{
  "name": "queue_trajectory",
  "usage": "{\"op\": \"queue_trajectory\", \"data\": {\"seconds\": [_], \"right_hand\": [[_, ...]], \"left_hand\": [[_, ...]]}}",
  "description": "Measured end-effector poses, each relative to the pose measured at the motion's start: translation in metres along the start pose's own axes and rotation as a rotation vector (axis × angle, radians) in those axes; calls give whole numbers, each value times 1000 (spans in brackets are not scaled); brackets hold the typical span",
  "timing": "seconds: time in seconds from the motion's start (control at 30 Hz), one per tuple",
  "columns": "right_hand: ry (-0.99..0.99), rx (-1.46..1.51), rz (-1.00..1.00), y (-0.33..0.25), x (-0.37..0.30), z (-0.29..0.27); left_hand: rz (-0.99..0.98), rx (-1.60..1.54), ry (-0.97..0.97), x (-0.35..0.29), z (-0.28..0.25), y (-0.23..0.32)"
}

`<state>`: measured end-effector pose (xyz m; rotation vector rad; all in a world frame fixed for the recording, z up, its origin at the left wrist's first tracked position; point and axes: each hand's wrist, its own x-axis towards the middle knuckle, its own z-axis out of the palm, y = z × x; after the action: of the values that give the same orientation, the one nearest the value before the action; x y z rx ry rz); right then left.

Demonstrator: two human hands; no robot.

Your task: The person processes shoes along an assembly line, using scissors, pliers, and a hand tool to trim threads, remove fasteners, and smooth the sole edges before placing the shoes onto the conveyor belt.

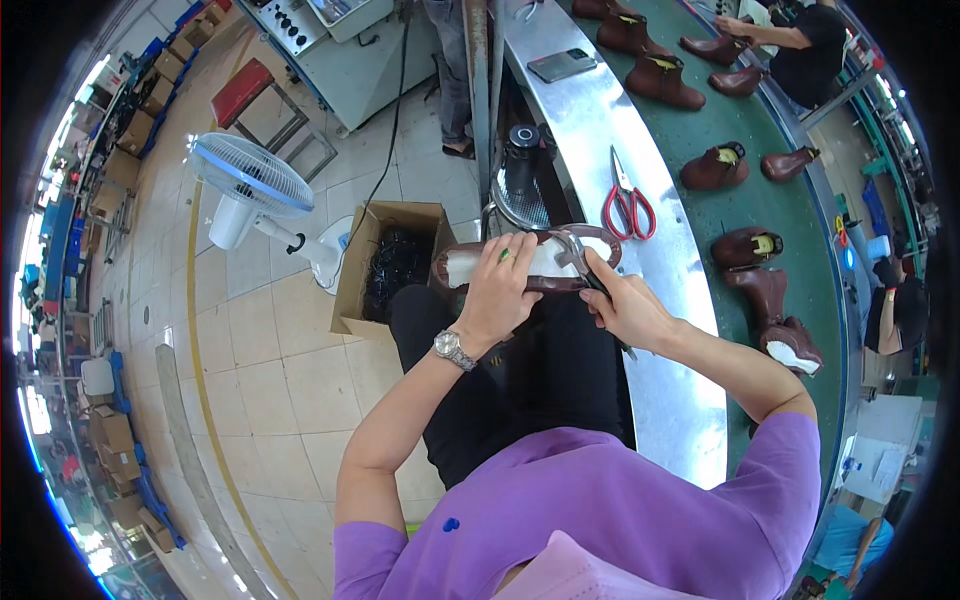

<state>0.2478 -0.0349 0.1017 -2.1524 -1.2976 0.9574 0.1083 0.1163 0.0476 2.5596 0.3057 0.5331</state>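
Observation:
Across my lap lies a brown leather boot [447, 272], its white underside turned up. My left hand [503, 285], wearing a wristwatch, is closed over the middle of it. My right hand [630, 305] grips a pair of metal pincers [571, 250] with dark handles. Their curved jaws rest on the white underside near the boot's right end; whether they bite on anything there is too small to tell. Red-handled scissors [630, 209] lie on the metal bench [672, 395] just beyond my right hand.
A green conveyor belt [737, 130] with several brown boots runs behind the bench, where a phone [562, 66] also lies. By my left knee stands a cardboard box [350, 300] of dark material. Farther left are a fan [252, 175] and a red stool [241, 92]. Other people work across the belt.

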Motion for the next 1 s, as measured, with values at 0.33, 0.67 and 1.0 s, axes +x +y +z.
{"op": "queue_trajectory", "data": {"seconds": [0.33,0.67,1.0], "right_hand": [[74,-37,-52,-38,30,-54],[368,-44,-25,-3,49,-22],[257,-423,-162,4,56,-9]], "left_hand": [[152,389,58,-7,21,-17],[126,455,88,2,27,-10],[78,390,136,4,31,-8]]}}
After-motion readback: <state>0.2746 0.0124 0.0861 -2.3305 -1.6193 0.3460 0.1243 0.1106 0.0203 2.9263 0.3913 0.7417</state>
